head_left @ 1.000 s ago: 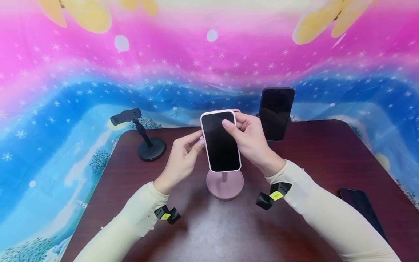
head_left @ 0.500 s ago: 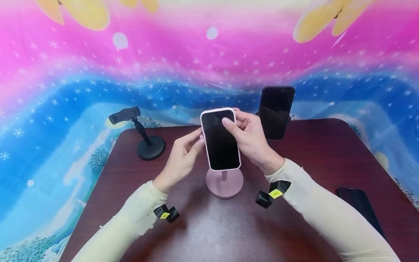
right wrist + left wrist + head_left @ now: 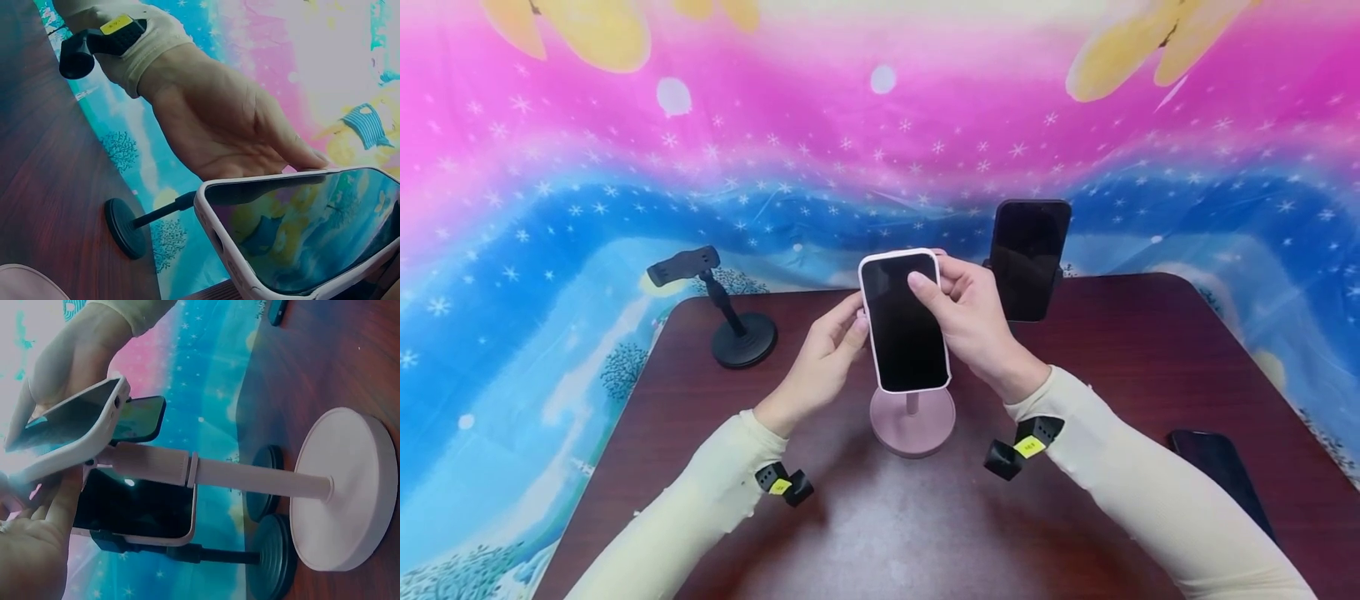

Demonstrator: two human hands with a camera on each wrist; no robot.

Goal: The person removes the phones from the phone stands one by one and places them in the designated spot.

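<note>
A smartphone [image 3: 906, 333] in a white case, its screen dark, stands upright and slightly tilted at the head of a pink phone stand [image 3: 913, 429]. My right hand [image 3: 985, 333] grips its upper right side, thumb across the screen and fingers behind. At the left edge, my left hand [image 3: 816, 362] holds the phone between thumb and fingers; the fingertips go out of sight behind it. Seen from the left wrist, the stand's pink post [image 3: 250, 478] meets the phone's back, and the exact joint is partly hidden.
A black phone stand [image 3: 730, 317] without a phone is at the back left. Another black phone [image 3: 1030, 258] stands upright at the back right. A further phone [image 3: 144, 509] in a black holder shows behind the pink stand. One dark phone [image 3: 1221, 475] lies flat beside the right sleeve.
Both hands keep their hold on the phone, and it stays nearly still. The left wrist shifts very slightly; the whole view also drifts a little.
</note>
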